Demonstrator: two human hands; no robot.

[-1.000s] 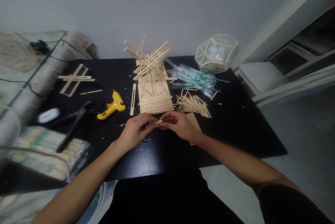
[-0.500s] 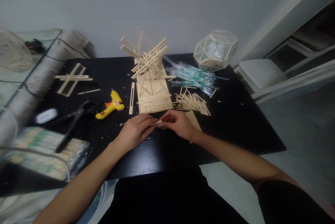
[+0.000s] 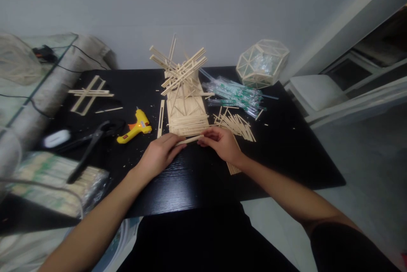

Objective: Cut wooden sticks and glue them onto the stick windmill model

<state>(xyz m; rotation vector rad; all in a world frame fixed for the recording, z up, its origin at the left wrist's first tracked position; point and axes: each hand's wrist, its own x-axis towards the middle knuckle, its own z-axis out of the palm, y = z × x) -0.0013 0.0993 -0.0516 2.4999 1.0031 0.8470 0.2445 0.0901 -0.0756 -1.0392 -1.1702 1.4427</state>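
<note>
A few pale wooden sticks (image 3: 192,139) stretch side by side between my two hands, low over the black table. My left hand (image 3: 160,153) is closed on their left end, and my right hand (image 3: 221,145) pinches the right end; the exact number is hard to make out. Just beyond my fingers lies a stick-built base (image 3: 187,109) with short sticks across its near part. A windmill-like frame of crossed sticks (image 3: 182,70) stands on it. Partly under my right hand is a small slatted panel (image 3: 233,167).
Left of my hands are a yellow glue gun (image 3: 136,127), black-handled pliers (image 3: 92,147), a crossed-stick frame (image 3: 89,94) and packaged chopsticks (image 3: 54,181). To the right are loose cut sticks (image 3: 237,124), clear plastic wrappers (image 3: 237,94) and a faceted stick polyhedron (image 3: 263,63).
My hands have moved slightly up the table and a little apart. More length of the sticks now shows between them, and more of the slatted panel is uncovered.
</note>
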